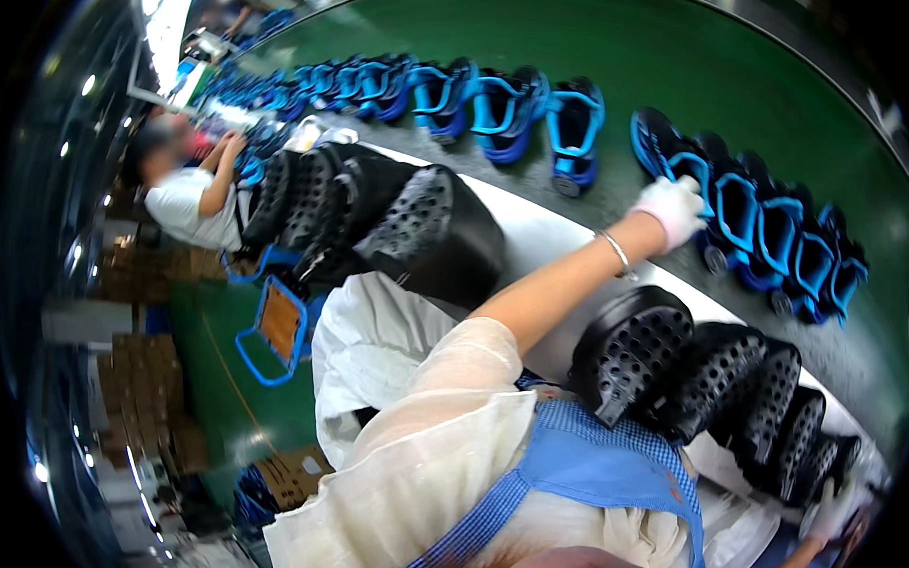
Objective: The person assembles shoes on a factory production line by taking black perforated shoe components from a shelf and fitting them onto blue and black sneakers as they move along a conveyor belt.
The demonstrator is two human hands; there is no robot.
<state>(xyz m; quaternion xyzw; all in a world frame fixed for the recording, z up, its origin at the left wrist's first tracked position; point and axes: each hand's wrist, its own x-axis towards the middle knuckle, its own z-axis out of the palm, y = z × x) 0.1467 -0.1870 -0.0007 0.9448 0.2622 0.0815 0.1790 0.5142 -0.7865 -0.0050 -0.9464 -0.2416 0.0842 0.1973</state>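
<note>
My left hand [671, 211] wears a white glove and has a bracelet at the wrist. It is closed on the edge of a blue-and-black shoe [661, 151] at the left end of a tight row. More blue-and-black shoes [777, 235] stand beside it to the right. Below my forearm is a row of black clog-shaped pieces with perforated tops [640, 356]. At the lower right rim a small gloved hand [835, 510] reaches up by the end of that row. I cannot tell whether it is my right hand or a co-worker's; its fingers are blurred.
Another line of blue-and-black shoes [506, 111] runs to the far left along the green work surface [672, 66]. Larger black perforated pieces [417, 223] stand left of my arm. Further left are a seated person [192, 200], a blue-framed chair [278, 323] and stacked cartons [146, 383].
</note>
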